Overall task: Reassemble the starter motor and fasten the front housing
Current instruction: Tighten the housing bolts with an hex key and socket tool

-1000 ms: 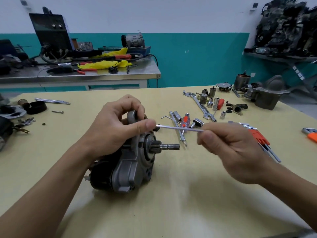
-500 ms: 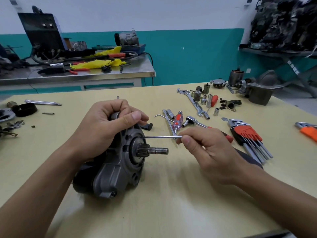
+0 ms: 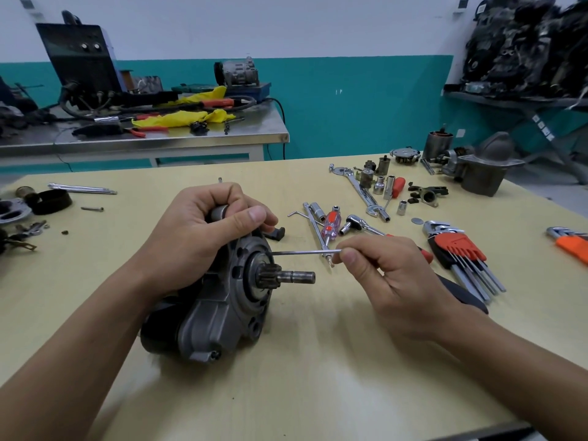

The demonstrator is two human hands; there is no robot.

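Observation:
The grey starter motor (image 3: 219, 310) lies on its side on the yellow table (image 3: 318, 377), its pinion gear and shaft (image 3: 286, 276) pointing right. My left hand (image 3: 197, 237) grips the top of the motor's housing, thumb across the front. My right hand (image 3: 391, 281) pinches the end of a thin hex key (image 3: 305, 252). The key runs level to the left, and its tip meets the front face of the housing just above the pinion.
Behind my right hand lie a red-handled screwdriver (image 3: 331, 226), a ratchet (image 3: 356, 224), sockets, a spanner (image 3: 362, 192) and an orange hex key set (image 3: 458, 249). Another starter housing (image 3: 480, 173) stands far right. Loose parts sit at the left edge (image 3: 47, 202).
The hex key has come down and left from beside my left thumb to the housing face above the pinion. My left thumb has moved up onto the housing top.

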